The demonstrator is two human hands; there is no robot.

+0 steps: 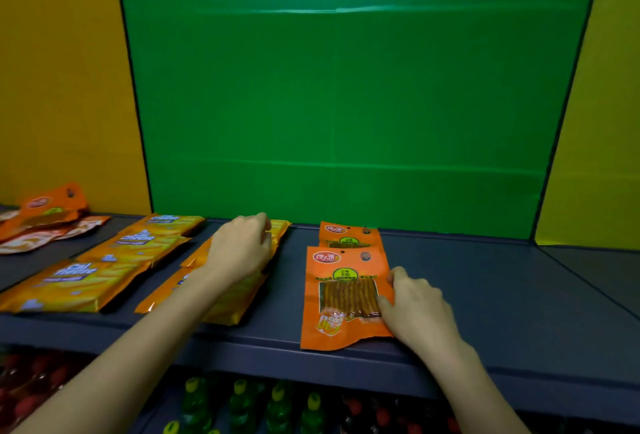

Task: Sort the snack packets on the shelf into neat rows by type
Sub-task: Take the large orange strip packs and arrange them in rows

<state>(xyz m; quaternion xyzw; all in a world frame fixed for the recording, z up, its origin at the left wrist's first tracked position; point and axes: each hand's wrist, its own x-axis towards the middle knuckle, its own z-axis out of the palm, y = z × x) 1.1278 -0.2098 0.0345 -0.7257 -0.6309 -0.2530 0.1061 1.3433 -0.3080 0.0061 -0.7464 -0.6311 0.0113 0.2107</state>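
Shelf check: right hand pinches the right edge of the front orange packet, thumb on its face. That puts the packet flat at the hand's 9 o'clock, close to the shelf's front lip. A second orange packet is tucked partly under it at 12 o'clock. Left hand has its fingers curled over the far end of a yellow cheese packet, which runs back to 6 o'clock under the wrist. Another cheese row sits at that hand's 9 o'clock, and there's a loose orange pile out at 10.
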